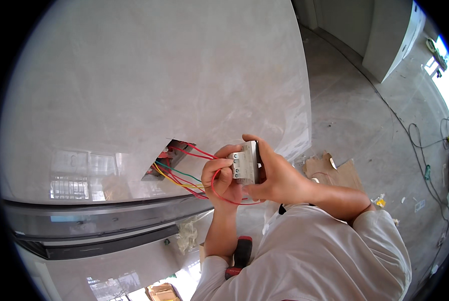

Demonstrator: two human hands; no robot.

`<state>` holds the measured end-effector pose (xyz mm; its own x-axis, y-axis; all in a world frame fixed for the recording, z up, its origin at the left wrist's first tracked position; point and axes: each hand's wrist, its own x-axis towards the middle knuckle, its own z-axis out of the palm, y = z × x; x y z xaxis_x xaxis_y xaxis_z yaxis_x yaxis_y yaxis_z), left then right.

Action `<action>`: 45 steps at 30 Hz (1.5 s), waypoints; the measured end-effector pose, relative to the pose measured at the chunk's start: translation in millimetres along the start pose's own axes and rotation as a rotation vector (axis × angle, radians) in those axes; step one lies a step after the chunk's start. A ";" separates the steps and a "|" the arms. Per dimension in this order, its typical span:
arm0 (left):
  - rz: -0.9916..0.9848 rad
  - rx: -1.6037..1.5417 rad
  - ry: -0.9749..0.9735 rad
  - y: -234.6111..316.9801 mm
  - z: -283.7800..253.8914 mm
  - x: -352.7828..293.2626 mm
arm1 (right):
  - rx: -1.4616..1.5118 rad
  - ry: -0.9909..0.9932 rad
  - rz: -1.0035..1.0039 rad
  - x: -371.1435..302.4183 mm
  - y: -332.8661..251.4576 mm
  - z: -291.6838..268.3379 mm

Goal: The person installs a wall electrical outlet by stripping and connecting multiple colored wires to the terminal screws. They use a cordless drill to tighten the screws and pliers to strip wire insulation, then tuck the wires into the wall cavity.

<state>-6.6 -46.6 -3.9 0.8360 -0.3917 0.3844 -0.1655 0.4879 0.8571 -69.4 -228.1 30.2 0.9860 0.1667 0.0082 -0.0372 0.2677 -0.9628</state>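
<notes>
Held in front of me is a white wall switch or socket module [243, 165] with a row of screw terminals facing left and a dark front edge. My right hand [282, 178] is closed around its right side, fingers over the top and thumb below. Beside the terminals, my left hand [221, 175] is closed with thumb and forefinger pinching a red wire [213, 186], which loops down below the module. Whether the wire's end sits in a terminal is hidden by the fingers. More red, yellow and green wires [176, 176] run from an opening [187, 150] in the wall to my left hand.
A glossy grey wall panel [149, 75] fills the left, with a dark ledge [99, 220] along it. A red and black power tool [241, 256] is close to my left elbow. Cardboard [337, 175], scraps and a long black cable [385, 100] lie on the floor at right.
</notes>
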 end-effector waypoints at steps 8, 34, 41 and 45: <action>0.210 0.041 0.014 3.8 -0.8 9.0 | -0.035 0.104 -0.080 -50.6 104.8 -21.9; 0.146 0.374 -0.107 23.7 -19.2 22.2 | -0.325 -0.356 -0.186 -91.9 145.1 -46.6; 0.135 0.342 -0.094 27.3 -19.2 17.8 | -0.398 -0.113 -0.128 -134.1 79.3 -92.4; 0.162 0.327 -0.115 22.3 -19.5 18.7 | -0.621 -0.019 -0.338 -118.0 54.0 -72.2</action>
<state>15.6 -27.9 15.8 0.7245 -0.4239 0.5436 -0.4640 0.2834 0.8393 -175.9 -301.8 -42.2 0.9240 0.1876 0.3331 0.3755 -0.2821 -0.8828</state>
